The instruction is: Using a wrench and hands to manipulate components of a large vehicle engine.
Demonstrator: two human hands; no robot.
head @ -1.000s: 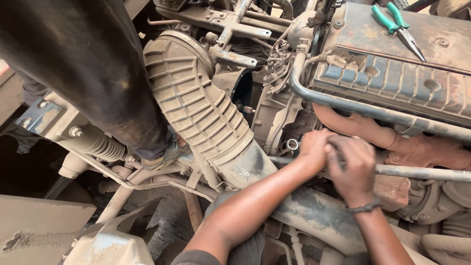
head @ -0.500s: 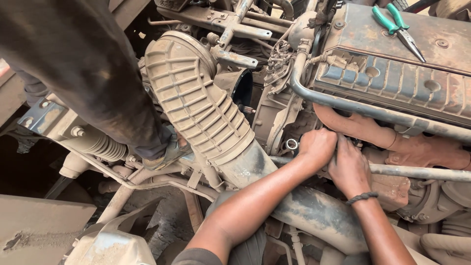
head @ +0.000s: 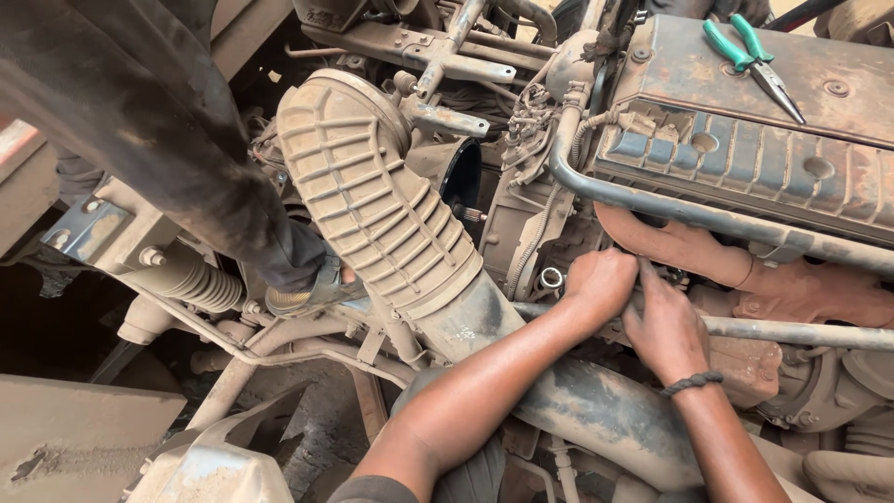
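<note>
Reaching under the rusty pipe, left hand curled and right hand cupped together on a hidden fitting; grip unclear. Pliers lie unused on engine cover; work looks midway.

I have one view only, from the head camera, looking steeply down into the engine bay; it sits close, my forearms entering from the bottom edge; my left hand and right hand meet right of centre; the ribbed intake hose runs up-left of them, green-handled pliers far above-right.
</note>
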